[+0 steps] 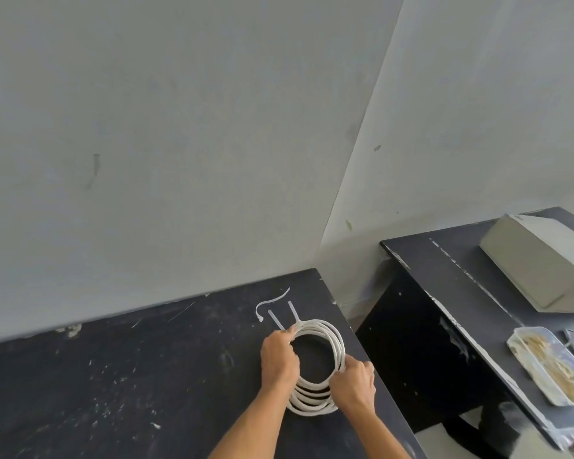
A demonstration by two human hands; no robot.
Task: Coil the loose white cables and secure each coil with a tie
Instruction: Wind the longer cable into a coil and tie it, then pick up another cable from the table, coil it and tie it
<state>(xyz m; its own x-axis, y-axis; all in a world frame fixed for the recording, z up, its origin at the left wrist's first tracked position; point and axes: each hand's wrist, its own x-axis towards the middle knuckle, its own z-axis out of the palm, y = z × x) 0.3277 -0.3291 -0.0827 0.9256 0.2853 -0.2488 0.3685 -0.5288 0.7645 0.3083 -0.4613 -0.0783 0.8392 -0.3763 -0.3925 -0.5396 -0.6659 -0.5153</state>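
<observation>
A white cable coil (315, 366) of several loops lies on the black table (113, 376), close to its right edge and near the corner of the grey wall (179, 127). The left hand (279, 357) grips the left side of the coil, with the fingers closed around the loops near the top. The right hand (353, 382) is closed on the right side of the coil, lower down. Two white tie ends (284, 318) stick out from the top of the coil, just by the left hand. Another loose tie (272, 301) lies curved on the table just behind them. To the right, on a second dark table (461, 293), stand a pale box (540, 263) and a clear tray (549, 366).
</observation>
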